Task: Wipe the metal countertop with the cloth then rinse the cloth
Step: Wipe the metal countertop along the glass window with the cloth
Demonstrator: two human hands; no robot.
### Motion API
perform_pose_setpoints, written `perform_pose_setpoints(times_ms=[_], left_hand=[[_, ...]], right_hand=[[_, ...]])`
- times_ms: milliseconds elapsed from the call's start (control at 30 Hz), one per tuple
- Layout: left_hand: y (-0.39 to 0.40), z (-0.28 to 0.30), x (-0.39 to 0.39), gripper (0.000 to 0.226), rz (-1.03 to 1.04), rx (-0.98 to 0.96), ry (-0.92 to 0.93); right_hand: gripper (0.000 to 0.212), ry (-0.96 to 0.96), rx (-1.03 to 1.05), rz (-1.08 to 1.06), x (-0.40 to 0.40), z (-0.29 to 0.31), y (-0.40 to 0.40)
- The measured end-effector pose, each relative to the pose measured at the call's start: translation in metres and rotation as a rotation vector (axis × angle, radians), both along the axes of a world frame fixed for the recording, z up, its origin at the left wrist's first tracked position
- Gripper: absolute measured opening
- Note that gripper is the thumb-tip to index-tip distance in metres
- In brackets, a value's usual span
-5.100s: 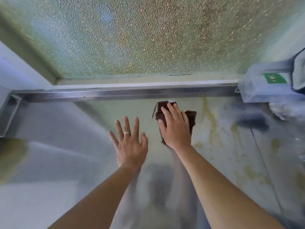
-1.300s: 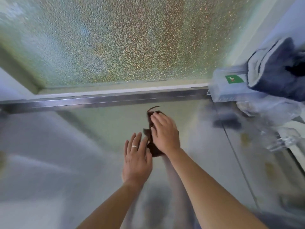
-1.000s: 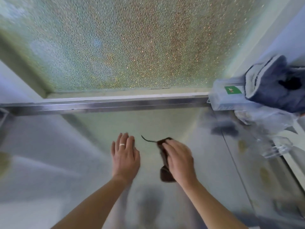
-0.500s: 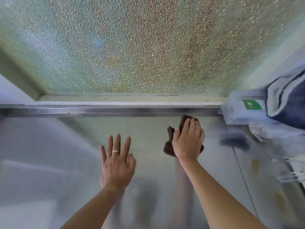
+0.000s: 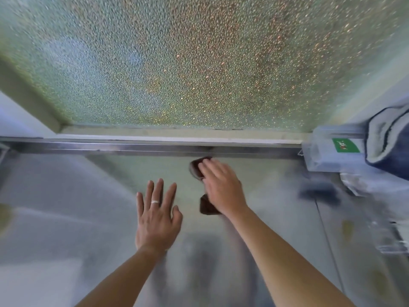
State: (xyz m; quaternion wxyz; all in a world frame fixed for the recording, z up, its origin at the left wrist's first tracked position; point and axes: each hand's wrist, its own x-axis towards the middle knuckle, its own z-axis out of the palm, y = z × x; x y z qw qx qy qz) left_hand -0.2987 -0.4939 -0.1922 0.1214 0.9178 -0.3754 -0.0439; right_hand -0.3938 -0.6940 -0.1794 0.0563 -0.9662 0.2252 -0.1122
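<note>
My right hand [image 5: 221, 187] presses a dark brown cloth [image 5: 207, 207] flat onto the metal countertop [image 5: 110, 196], close to the raised metal back ledge [image 5: 132, 148]. Bits of the cloth show past my fingertips and under my wrist; the hand hides the rest. My left hand [image 5: 158, 214] lies flat on the countertop to the left of the cloth, fingers spread, a ring on one finger, holding nothing.
A textured glass window [image 5: 199, 63] rises behind the ledge. At the right stand a clear plastic box with a green label [image 5: 332, 151], a blue and white towel [image 5: 391, 147] and clear plastic items [image 5: 387, 238]. Yellowish stains [image 5: 347, 227] mark the right countertop.
My right hand has slid the cloth to the left along the back ledge, after sweeping back and forth. My left hand has stayed flat on the countertop.
</note>
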Motion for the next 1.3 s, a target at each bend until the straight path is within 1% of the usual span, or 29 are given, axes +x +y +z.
perform_pose_setpoints(times_ms=[100,167,200,267,333,500,567,633,667,700,833,900,967,1000,1133,1233,1267,1300], left_hand=[[-0.001,0.000,0.002,0.065,0.000,0.001,0.023],[-0.001,-0.001,0.000,0.064,0.008,-0.009,0.034],[-0.001,-0.001,-0.001,0.065,0.010,-0.013,0.033],[-0.002,-0.002,-0.001,0.065,0.011,-0.020,0.036],[-0.003,-0.001,0.000,0.064,0.014,-0.022,0.045],[-0.003,0.003,-0.002,0.063,0.007,0.003,0.036],[-0.003,0.004,-0.001,0.062,0.002,0.009,0.041],[-0.002,0.007,-0.001,0.062,0.000,0.001,0.051],[-0.002,0.008,-0.001,0.062,-0.002,-0.003,0.057],[-0.002,0.009,-0.001,0.062,-0.004,-0.006,0.063],[-0.002,0.009,-0.003,0.062,-0.002,0.003,0.066],[-0.004,0.008,-0.002,0.063,-0.005,0.020,0.058],[-0.004,0.008,0.000,0.063,-0.008,0.020,0.051],[-0.004,0.008,0.000,0.063,-0.009,0.019,0.048],[-0.004,0.008,-0.001,0.062,-0.008,0.013,0.047],[-0.002,0.008,-0.001,0.063,-0.014,0.009,0.054],[-0.001,0.009,-0.001,0.063,-0.012,0.007,0.061],[-0.001,0.009,-0.001,0.063,-0.011,0.005,0.067]], right_hand=[[0.043,-0.007,-0.016,-0.278,-0.074,-0.002,-0.050],[0.045,0.021,-0.023,-0.449,-0.112,-0.001,-0.067],[0.046,0.033,-0.034,-0.521,-0.118,-0.001,-0.069],[0.045,0.029,-0.034,-0.623,-0.103,-0.001,-0.062],[0.045,0.018,0.000,-0.588,-0.067,0.000,-0.041],[0.050,-0.051,0.082,-0.265,0.016,-0.002,0.045],[0.049,-0.071,0.109,-0.138,0.024,0.000,0.055],[0.045,-0.068,0.089,-0.042,0.004,0.005,0.039],[0.043,-0.048,0.071,-0.045,-0.012,0.005,0.026],[0.043,-0.035,0.058,-0.095,-0.031,0.005,0.010],[0.043,0.028,0.017,-0.434,-0.099,0.004,-0.037],[0.044,0.034,0.007,-0.576,-0.093,0.004,-0.033],[0.047,0.008,0.025,-0.646,-0.063,0.006,-0.013],[0.048,-0.003,0.039,-0.613,-0.046,0.007,0.003],[0.049,-0.015,0.088,-0.324,0.003,0.000,0.070],[0.048,0.017,0.085,-0.094,-0.012,0.005,0.062],[0.047,0.046,0.068,-0.036,-0.028,0.006,0.049],[0.046,0.059,0.046,-0.028,-0.047,0.005,0.033]])
